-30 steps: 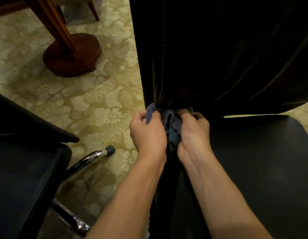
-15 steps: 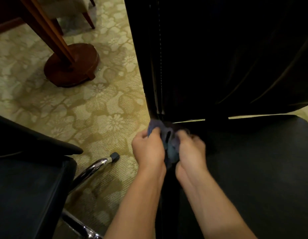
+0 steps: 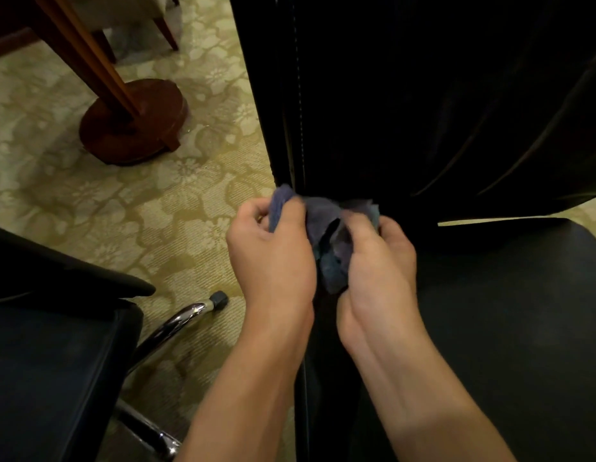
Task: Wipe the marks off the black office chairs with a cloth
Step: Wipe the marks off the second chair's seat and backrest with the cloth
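A black office chair fills the right half of the view, its stitched backrest (image 3: 406,95) standing above the seat (image 3: 506,311). A crumpled blue-grey cloth (image 3: 326,235) is bunched between my two hands at the seat's left edge, just below the backrest's lower left corner. My left hand (image 3: 273,258) grips the cloth's left end with curled fingers. My right hand (image 3: 380,271) pinches the right part of it. A second black chair (image 3: 49,345) sits at the lower left.
Chrome base legs (image 3: 169,325) of the left chair with a castor (image 3: 218,300) stretch over the patterned beige carpet (image 3: 123,211). A round brown wooden foot with a slanted post (image 3: 133,121) stands at the upper left, with other furniture legs behind it.
Both hands drew the cloth down from the backrest's lower edge toward me, then shifted slightly right. They keep working the cloth between them.
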`<state>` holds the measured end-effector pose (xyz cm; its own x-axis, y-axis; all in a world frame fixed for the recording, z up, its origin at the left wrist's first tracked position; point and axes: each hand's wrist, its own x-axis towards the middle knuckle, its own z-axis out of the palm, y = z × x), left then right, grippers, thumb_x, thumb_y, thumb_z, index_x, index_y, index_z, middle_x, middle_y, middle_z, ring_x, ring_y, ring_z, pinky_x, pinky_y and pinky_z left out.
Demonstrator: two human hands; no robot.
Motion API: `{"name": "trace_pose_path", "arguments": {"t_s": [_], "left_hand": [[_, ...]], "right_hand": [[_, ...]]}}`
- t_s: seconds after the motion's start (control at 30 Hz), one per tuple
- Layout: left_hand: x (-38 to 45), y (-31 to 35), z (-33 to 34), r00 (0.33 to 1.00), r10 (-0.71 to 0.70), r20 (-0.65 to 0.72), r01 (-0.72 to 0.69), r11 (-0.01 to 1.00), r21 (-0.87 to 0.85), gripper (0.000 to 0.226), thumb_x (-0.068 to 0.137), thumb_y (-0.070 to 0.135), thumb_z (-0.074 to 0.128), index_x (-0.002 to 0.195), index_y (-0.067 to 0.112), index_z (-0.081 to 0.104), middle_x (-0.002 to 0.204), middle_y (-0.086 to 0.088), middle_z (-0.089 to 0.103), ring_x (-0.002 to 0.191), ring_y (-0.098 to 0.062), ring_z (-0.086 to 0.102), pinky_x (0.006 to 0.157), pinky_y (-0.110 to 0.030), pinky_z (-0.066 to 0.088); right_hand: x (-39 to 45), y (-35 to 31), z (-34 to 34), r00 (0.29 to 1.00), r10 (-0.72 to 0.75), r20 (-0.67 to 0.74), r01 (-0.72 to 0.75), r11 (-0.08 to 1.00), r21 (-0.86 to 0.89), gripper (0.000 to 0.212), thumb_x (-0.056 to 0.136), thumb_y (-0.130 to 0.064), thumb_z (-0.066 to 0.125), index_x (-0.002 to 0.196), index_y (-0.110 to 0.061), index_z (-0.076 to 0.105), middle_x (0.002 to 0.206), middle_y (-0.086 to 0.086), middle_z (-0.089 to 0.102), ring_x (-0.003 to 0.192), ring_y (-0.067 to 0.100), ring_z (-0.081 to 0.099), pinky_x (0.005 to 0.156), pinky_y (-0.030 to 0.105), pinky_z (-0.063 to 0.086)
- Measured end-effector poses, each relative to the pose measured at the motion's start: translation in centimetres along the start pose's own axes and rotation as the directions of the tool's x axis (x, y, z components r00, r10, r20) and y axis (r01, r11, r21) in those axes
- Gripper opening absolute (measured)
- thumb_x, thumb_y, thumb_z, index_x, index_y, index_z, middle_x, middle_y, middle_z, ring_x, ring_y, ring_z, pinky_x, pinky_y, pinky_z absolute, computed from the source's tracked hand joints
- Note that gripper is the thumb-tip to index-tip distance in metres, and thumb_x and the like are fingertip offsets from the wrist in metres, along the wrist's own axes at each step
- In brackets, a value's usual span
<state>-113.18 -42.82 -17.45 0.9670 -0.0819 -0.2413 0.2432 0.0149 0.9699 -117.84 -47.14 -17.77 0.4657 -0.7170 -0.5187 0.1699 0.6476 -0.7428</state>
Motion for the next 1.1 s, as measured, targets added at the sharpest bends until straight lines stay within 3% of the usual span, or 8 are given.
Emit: {"name": "trace_pose_path", "arguments": {"t_s": [0.1,0.23,0.43,0.63,0.73,0.83,1.0,1.1], "left_hand": [[-0.3,0.9,-0.5,0.994,0.096,0.055,-0.097,0.995,0.02,0.004,0.094,0.011,0.062,0.091,0.01,0.062,0.074,-0.012,0.065,0.071,-0.026,0.061,0.066,-0.042,0.053],[1.1,-4.1,-1.5,0.978,-0.199,-0.066,0.207,0.968,0.143,0.011,0.092,0.012,0.062,0.082,0.017,0.062,0.076,-0.009,0.069,0.074,-0.027,0.066,0.077,-0.05,0.057],[5.4,-7.7,-0.1,0.872,-0.477,-0.112,0.476,0.879,-0.037,0.009,0.09,0.004,0.063,0.082,0.004,0.064,0.081,-0.016,0.066,0.074,-0.028,0.065,0.07,-0.04,0.055],[7.1,-6.9,1.5,0.867,-0.495,-0.056,0.488,0.867,-0.104,0.011,0.091,-0.002,0.058,0.085,0.005,0.064,0.069,-0.009,0.06,0.054,-0.019,0.061,0.048,-0.025,0.052],[6.5,-6.2,2.0,0.871,-0.491,-0.028,0.476,0.855,-0.205,0.013,0.092,-0.004,0.054,0.09,0.005,0.064,0.068,-0.007,0.061,0.057,-0.018,0.063,0.05,-0.026,0.053],[4.9,-5.8,2.0,0.885,-0.463,0.056,0.458,0.841,-0.29,0.013,0.096,0.003,0.054,0.097,0.006,0.066,0.076,-0.006,0.069,0.065,-0.017,0.07,0.054,-0.025,0.055],[1.5,-5.6,1.4,0.953,-0.303,-0.004,0.3,0.946,-0.119,0.01,0.097,0.009,0.06,0.089,0.007,0.065,0.074,-0.007,0.068,0.068,-0.017,0.067,0.06,-0.027,0.056],[2.5,-6.5,1.9,0.884,-0.466,-0.023,0.46,0.879,-0.122,0.008,0.095,0.006,0.06,0.092,0.004,0.067,0.083,-0.015,0.068,0.074,-0.027,0.068,0.07,-0.038,0.059]], "right_hand": [[-0.3,0.0,0.1,0.998,-0.063,0.018,0.062,0.998,0.018,0.006,0.093,-0.007,0.061,0.098,-0.009,0.063,0.08,0.005,0.072,0.072,0.013,0.07,0.06,0.022,0.053],[1.8,3.9,-1.4,0.99,0.119,-0.078,-0.128,0.985,-0.117,0.01,0.092,-0.007,0.062,0.102,-0.01,0.063,0.09,0.011,0.074,0.081,0.02,0.073,0.069,0.032,0.058],[7.3,6.9,-2.7,0.939,0.289,-0.188,-0.312,0.943,-0.112,0.011,0.088,0.003,0.059,0.095,-0.004,0.063,0.089,0.016,0.068,0.084,0.03,0.067,0.075,0.038,0.055],[10.2,5.9,-0.8,0.898,0.423,-0.122,-0.421,0.906,0.038,0.026,0.092,0.0,0.055,0.116,0.007,0.063,0.112,0.028,0.066,0.082,0.033,0.065,0.078,0.044,0.055],[9.5,5.3,-0.5,0.9,0.421,-0.114,-0.413,0.906,0.091,0.024,0.092,0.001,0.054,0.113,0.009,0.063,0.113,0.029,0.066,0.088,0.034,0.066,0.091,0.049,0.053],[7.7,4.2,-1.5,0.933,0.335,-0.134,-0.323,0.941,0.106,0.029,0.091,0.002,0.059,0.119,0.012,0.058,0.104,0.027,0.069,0.088,0.034,0.069,0.079,0.041,0.059],[5.2,2.1,-2.9,0.948,0.299,-0.105,-0.295,0.954,0.052,0.018,0.093,-0.001,0.058,0.11,0.002,0.063,0.099,0.024,0.071,0.089,0.033,0.072,0.078,0.04,0.059],[6.1,2.8,-3.1,0.926,0.338,-0.168,-0.341,0.94,0.008,0.022,0.091,0.0,0.06,0.112,0.005,0.062,0.094,0.023,0.071,0.084,0.033,0.071,0.081,0.043,0.058]]}}
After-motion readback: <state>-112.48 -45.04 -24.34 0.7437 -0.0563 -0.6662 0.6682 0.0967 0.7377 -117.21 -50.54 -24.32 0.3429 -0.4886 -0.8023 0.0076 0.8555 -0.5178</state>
